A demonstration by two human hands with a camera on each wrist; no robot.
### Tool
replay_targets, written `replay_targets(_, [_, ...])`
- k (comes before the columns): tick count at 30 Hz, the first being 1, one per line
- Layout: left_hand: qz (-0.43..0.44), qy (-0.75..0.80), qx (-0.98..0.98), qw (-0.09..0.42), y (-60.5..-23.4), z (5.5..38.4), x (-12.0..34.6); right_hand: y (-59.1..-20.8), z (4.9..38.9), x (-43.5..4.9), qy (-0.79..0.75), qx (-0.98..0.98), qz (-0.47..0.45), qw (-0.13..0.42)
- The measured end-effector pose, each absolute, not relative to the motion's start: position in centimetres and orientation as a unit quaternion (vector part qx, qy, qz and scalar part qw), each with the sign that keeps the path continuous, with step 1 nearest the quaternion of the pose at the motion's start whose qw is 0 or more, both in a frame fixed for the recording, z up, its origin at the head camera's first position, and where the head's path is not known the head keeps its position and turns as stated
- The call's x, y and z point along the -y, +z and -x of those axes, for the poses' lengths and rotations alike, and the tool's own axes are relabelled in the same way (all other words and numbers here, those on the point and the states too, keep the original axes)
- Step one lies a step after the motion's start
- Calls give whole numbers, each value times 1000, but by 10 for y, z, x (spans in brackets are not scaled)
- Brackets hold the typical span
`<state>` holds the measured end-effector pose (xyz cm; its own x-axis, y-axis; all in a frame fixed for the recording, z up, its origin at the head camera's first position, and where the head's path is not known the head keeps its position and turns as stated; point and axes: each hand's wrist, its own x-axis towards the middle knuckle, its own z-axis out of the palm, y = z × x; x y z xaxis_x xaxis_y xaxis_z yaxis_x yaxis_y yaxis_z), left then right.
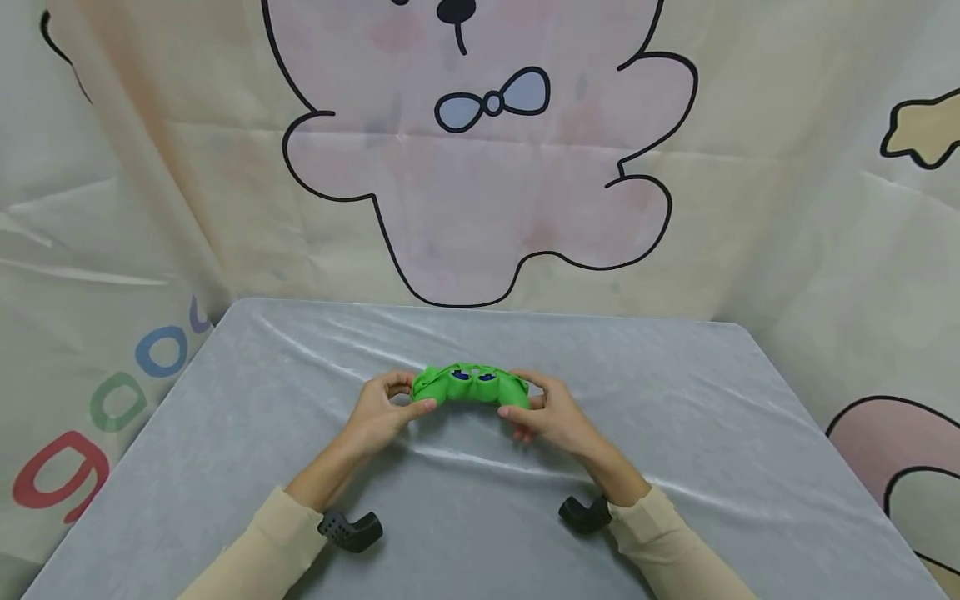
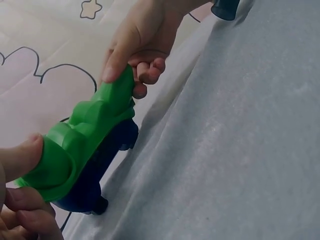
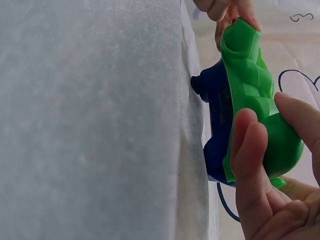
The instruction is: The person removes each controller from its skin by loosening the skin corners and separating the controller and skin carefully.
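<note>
Table (image 1: 675, 400): grey cloth. Controller (image 3: 219, 105) over table's middle, contact unclear; probably light, stiff. Cover (image 1: 471, 390) on it looks rubbery, soft, grippy; best held by both ends. Left hand (image 1: 384, 410) grips end toward table's left, right hand (image 1: 551, 412) the other.

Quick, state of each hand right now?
Left hand: holding one end of the green cover around the blue controller.
Right hand: holding its other end.

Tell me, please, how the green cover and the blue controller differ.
Colour: the green cover is bright green; the blue controller is dark blue.
Position: the green cover lies outside; the blue controller sits partly inside it, partly bare in both wrist views.
Shared: both are held together between the left hand and right hand.
</note>
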<state>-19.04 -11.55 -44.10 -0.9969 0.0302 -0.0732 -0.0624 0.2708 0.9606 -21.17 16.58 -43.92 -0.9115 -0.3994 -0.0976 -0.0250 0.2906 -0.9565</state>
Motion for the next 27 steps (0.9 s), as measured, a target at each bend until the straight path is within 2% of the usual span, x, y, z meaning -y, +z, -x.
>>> replay_targets(27, [37,549,-835,-28,-431,181,106,-438,206,-163,-558,-806,139,142])
